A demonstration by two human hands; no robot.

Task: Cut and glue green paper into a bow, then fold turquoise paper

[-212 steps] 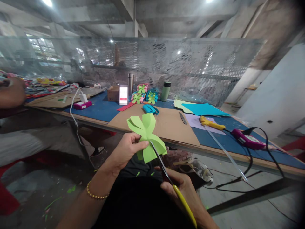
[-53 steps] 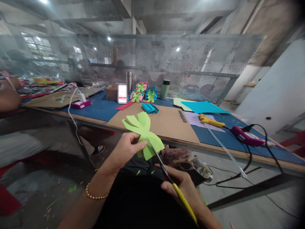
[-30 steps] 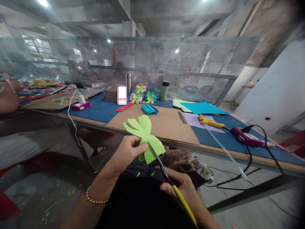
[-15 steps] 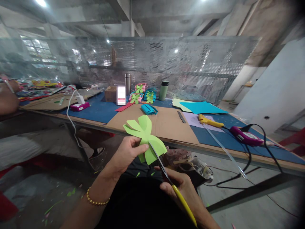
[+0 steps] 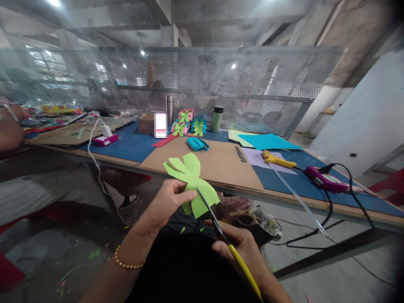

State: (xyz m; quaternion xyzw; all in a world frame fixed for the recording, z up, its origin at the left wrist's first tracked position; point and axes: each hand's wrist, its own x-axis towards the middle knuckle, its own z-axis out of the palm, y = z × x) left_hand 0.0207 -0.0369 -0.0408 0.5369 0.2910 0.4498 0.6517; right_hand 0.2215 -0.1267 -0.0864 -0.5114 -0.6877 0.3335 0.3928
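Between thumb and fingers, my left hand (image 5: 168, 201) pinches a light green paper cut-out (image 5: 191, 174) shaped like a bow with split ends. My right hand (image 5: 238, 248) grips a pair of scissors (image 5: 241, 267) with yellow handles. Their blades lie over the lower right part of the paper, tips close to its narrow middle and near my left thumb. The paper is held in front of the table edge, above my lap. A folded blue paper piece (image 5: 197, 144) lies on the cardboard sheet (image 5: 221, 162) just beyond.
A yellow glue gun (image 5: 279, 160) rests on purple paper at right, beside a magenta power strip (image 5: 326, 180). A knife (image 5: 240, 154), blue sheets (image 5: 268, 142), a green bottle (image 5: 216, 120) and a steel flask (image 5: 169, 110) are on the table. Another person's arm (image 5: 11, 130) shows at far left.
Little differs. The right end of the green paper has shifted slightly, while both hands and the scissors keep nearly the same place.
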